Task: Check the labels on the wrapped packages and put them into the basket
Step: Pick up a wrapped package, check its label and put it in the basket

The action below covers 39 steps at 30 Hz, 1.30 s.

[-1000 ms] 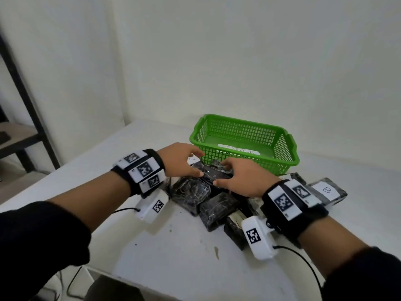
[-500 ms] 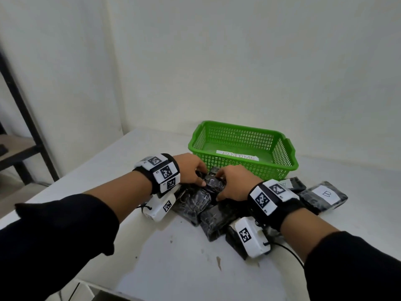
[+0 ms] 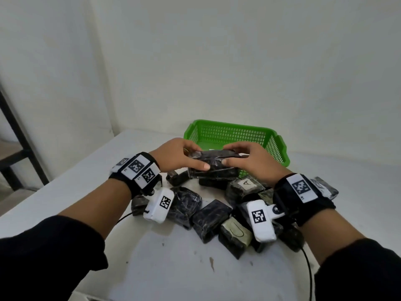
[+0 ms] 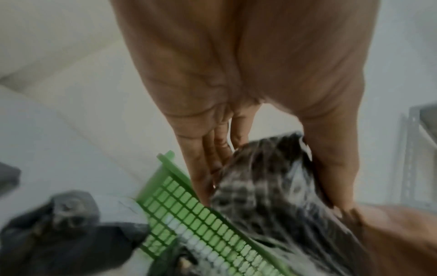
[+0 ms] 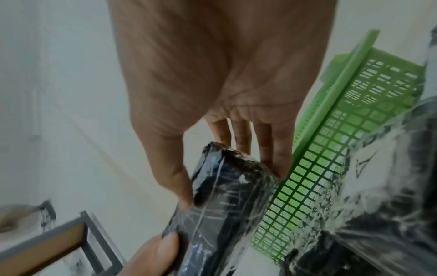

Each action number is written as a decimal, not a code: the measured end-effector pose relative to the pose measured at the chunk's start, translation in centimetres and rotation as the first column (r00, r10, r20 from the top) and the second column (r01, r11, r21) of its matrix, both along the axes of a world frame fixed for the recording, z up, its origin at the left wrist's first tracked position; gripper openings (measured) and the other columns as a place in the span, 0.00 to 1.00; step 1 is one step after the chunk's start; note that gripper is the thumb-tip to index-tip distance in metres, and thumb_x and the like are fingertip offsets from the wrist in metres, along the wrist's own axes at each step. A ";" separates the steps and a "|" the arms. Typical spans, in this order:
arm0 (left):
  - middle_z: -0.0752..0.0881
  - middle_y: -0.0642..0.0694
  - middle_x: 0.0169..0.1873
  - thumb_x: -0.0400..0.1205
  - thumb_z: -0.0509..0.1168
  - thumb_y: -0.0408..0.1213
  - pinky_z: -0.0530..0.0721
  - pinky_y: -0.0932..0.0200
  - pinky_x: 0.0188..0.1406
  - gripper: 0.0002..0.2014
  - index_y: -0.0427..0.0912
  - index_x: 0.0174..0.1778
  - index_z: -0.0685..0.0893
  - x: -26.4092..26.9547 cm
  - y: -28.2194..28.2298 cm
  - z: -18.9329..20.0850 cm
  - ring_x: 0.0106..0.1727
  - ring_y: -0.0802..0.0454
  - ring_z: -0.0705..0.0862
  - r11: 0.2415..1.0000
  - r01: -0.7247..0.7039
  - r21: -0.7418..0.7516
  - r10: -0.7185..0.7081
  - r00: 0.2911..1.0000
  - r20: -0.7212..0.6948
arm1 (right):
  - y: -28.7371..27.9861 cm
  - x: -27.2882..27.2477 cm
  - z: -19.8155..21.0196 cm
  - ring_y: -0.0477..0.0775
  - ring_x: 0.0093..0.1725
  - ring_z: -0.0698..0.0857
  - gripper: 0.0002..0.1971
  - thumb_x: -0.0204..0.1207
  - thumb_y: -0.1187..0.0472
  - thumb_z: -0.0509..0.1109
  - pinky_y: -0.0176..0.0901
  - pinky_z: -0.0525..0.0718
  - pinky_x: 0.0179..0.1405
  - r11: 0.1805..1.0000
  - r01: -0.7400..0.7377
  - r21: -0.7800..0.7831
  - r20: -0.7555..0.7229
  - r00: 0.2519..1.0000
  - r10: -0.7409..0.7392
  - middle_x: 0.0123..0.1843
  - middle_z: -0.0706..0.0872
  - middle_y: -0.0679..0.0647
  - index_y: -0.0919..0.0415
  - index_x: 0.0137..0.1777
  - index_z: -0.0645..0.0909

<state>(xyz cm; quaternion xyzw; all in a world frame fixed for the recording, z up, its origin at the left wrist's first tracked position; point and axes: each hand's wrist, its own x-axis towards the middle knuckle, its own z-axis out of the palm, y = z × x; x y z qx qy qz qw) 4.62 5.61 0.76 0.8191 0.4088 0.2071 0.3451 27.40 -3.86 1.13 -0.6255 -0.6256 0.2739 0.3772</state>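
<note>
Both hands hold one black plastic-wrapped package [image 3: 213, 162] above the pile, just in front of the green basket [image 3: 280, 144]. My left hand [image 3: 180, 156] grips its left end, thumb on the near face and fingers behind. My right hand [image 3: 249, 158] grips the right end the same way. The left wrist view shows the package [image 4: 267, 179] between thumb and fingers beside the basket wall [image 4: 201, 211]. In the right wrist view the package [image 5: 227, 201] is pinched next to the basket [image 5: 331, 134]. No label shows on its visible faces.
Several more wrapped packages lie heaped on the white table [image 3: 173, 268], one labelled "A" [image 3: 246, 183] and another [image 3: 235, 232] with a marked label. A paper slip lies inside the basket. A dark metal shelf frame [image 3: 19, 135] stands at the left. Walls close behind the basket.
Both hands took hold of one package in the pile and lifted it up clear of the others, toward the basket's near rim.
</note>
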 end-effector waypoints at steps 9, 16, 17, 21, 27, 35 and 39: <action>0.91 0.40 0.57 0.67 0.81 0.47 0.80 0.38 0.70 0.26 0.43 0.61 0.89 3.4 -2.7 -1.4 0.61 0.40 0.89 0.963 0.183 -0.200 -0.054 0.853 0.519 | -1.4 2.1 -1.1 0.57 0.56 0.95 0.26 0.66 0.52 0.88 0.60 0.88 0.68 0.997 0.032 0.077 -0.365 0.931 -0.002 0.56 0.96 0.55 0.61 0.63 0.89; 0.91 0.37 0.56 0.71 0.79 0.34 0.85 0.41 0.63 0.19 0.37 0.58 0.89 5.0 -3.5 -1.8 0.59 0.40 0.89 0.930 0.246 -0.272 -0.001 0.744 0.668 | -2.7 4.4 -1.1 0.63 0.65 0.91 0.30 0.67 0.60 0.82 0.57 0.87 0.71 0.996 -0.037 0.087 -0.520 0.851 0.077 0.64 0.92 0.63 0.70 0.69 0.84; 0.91 0.37 0.56 0.72 0.77 0.32 0.87 0.44 0.60 0.17 0.36 0.57 0.88 5.1 -3.7 -1.8 0.58 0.42 0.90 0.914 0.278 -0.294 0.000 0.727 0.686 | -3.0 4.7 -1.1 0.63 0.64 0.91 0.29 0.67 0.61 0.81 0.55 0.88 0.69 0.995 -0.038 0.091 -0.541 0.837 0.081 0.64 0.92 0.64 0.71 0.68 0.83; 0.92 0.38 0.49 0.72 0.75 0.31 0.88 0.43 0.55 0.10 0.37 0.49 0.90 5.8 -4.2 -2.2 0.52 0.45 0.91 0.915 0.260 -0.308 0.037 0.707 0.706 | -3.2 5.3 -1.8 0.61 0.59 0.93 0.26 0.67 0.60 0.81 0.48 0.92 0.60 0.995 0.006 0.095 -0.572 0.819 0.049 0.59 0.94 0.64 0.72 0.63 0.85; 0.90 0.36 0.58 0.68 0.80 0.39 0.83 0.36 0.65 0.25 0.37 0.61 0.88 6.2 -4.0 -3.0 0.61 0.37 0.88 0.922 0.241 -0.303 0.022 0.749 0.662 | -2.7 4.6 -1.6 0.65 0.59 0.93 0.16 0.72 0.60 0.84 0.61 0.89 0.67 0.998 0.040 0.054 -0.515 0.857 -0.007 0.57 0.95 0.64 0.65 0.57 0.90; 0.91 0.34 0.54 0.67 0.81 0.38 0.83 0.33 0.64 0.18 0.40 0.53 0.92 5.7 -3.7 -2.7 0.58 0.35 0.89 0.939 0.182 -0.293 0.086 0.698 0.711 | -2.3 4.2 -1.5 0.61 0.60 0.93 0.26 0.64 0.57 0.87 0.62 0.86 0.71 0.992 0.059 0.109 -0.490 0.872 0.002 0.58 0.95 0.59 0.64 0.61 0.89; 0.89 0.34 0.58 0.74 0.73 0.29 0.88 0.45 0.60 0.18 0.33 0.61 0.86 5.3 -3.7 -2.5 0.59 0.41 0.89 0.906 0.263 -0.331 0.079 0.664 0.744 | -2.4 5.1 -1.2 0.60 0.66 0.91 0.33 0.60 0.55 0.91 0.63 0.84 0.74 0.991 0.028 0.133 -0.465 0.885 0.037 0.64 0.93 0.59 0.63 0.66 0.86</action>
